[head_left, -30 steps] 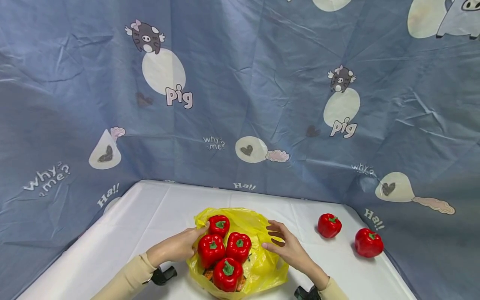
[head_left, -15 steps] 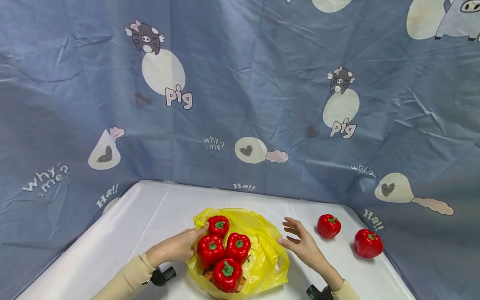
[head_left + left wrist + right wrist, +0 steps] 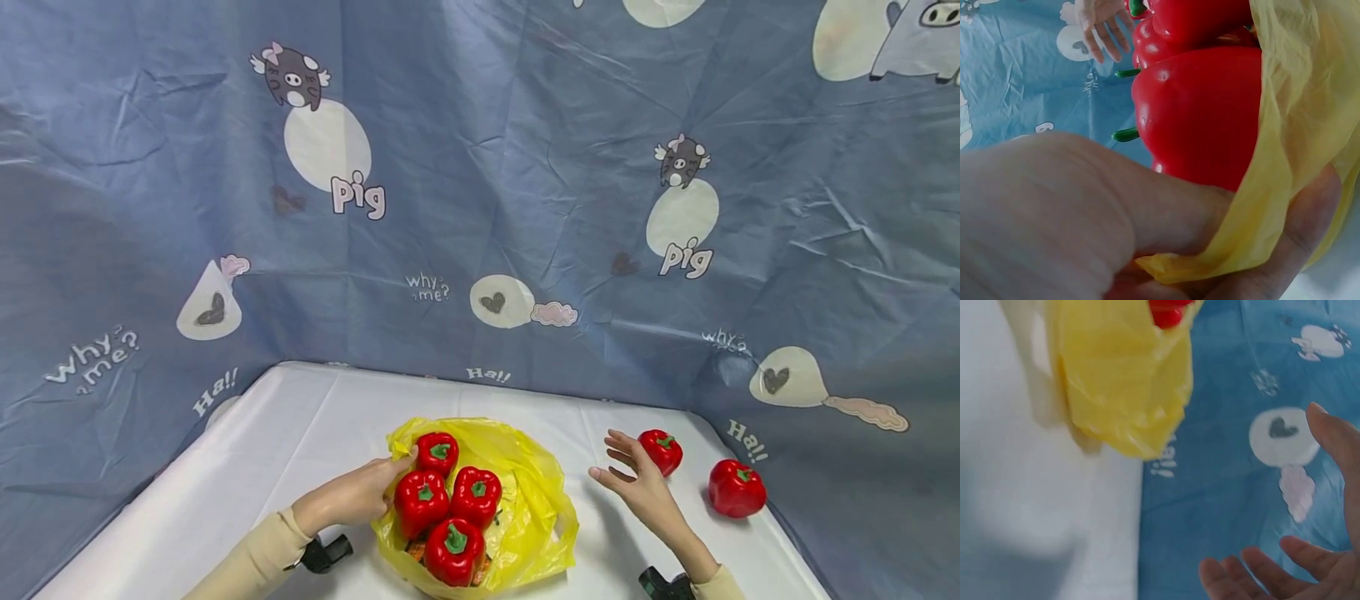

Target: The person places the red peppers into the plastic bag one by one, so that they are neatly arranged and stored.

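A yellow plastic bag (image 3: 525, 517) stands with its mouth spread wide on the table. Inside it sit several red bell peppers (image 3: 455, 550) with green stems, on top of something orange that is mostly hidden. My left hand (image 3: 352, 497) pinches the bag's left rim; in the left wrist view the yellow film (image 3: 1241, 237) runs between thumb and fingers, beside a large pepper (image 3: 1200, 112). Right of the bag, my right hand (image 3: 641, 483) is in the air with fingers spread and holds nothing. It is nearest to a loose red bell pepper (image 3: 662, 452), partly covering it.
Another loose red bell pepper (image 3: 737, 488) lies near the right edge of the white-covered table (image 3: 300, 417). Blue curtain cloth (image 3: 465, 208) with printed pigs surrounds the table at the back and sides.
My right hand has moved away from the bag's right side, rightward toward the loose peppers. The left hand keeps its pinch on the rim, and the peppers have stayed put.
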`<act>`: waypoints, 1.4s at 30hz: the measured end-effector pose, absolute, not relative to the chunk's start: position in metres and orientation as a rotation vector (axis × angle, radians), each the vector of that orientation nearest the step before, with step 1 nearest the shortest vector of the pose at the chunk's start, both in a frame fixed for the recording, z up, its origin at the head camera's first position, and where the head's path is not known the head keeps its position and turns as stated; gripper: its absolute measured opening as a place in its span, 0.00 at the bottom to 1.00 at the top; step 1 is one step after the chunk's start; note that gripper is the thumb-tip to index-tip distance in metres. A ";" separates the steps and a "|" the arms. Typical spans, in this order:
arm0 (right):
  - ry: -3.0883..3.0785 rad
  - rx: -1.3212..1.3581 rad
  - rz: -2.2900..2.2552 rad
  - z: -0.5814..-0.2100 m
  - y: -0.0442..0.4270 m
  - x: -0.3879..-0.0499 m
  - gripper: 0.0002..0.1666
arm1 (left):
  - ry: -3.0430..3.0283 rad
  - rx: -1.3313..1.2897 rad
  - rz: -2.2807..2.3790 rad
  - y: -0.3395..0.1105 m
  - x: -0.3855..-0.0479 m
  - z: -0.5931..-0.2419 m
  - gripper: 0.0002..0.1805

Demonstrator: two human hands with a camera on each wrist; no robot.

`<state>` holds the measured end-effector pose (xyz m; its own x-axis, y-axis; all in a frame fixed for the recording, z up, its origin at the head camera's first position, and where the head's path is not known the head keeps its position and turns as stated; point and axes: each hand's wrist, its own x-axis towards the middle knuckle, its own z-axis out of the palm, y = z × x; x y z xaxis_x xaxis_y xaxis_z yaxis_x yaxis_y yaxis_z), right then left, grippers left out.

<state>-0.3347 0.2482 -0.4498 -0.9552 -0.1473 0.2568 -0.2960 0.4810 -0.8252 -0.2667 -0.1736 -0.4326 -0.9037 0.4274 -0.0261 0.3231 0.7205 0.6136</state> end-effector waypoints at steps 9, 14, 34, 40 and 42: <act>-2.547 0.335 1.392 -0.434 0.277 -0.340 0.45 | 2.768 0.610 0.917 -0.173 -0.266 -0.433 0.43; -2.561 0.280 1.394 -0.430 0.288 -0.339 0.46 | 2.769 0.625 0.918 -0.174 -0.266 -0.433 0.43; -2.504 0.010 1.419 -0.431 0.323 -0.352 0.53 | 2.764 0.646 0.930 -0.174 -0.267 -0.435 0.43; -2.542 -0.050 1.426 -0.434 0.327 -0.354 0.57 | 2.770 0.609 0.903 -0.173 -0.267 -0.435 0.43; -2.548 -0.059 1.430 -0.436 0.328 -0.355 0.58 | 2.767 0.624 0.912 -0.173 -0.267 -0.436 0.43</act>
<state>-0.3552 0.3275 -0.4360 -0.9753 0.1413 0.1698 -0.0713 0.5264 -0.8473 -0.2670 -0.1729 -0.4356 -0.8997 0.4359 -0.0229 0.3368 0.7267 0.5988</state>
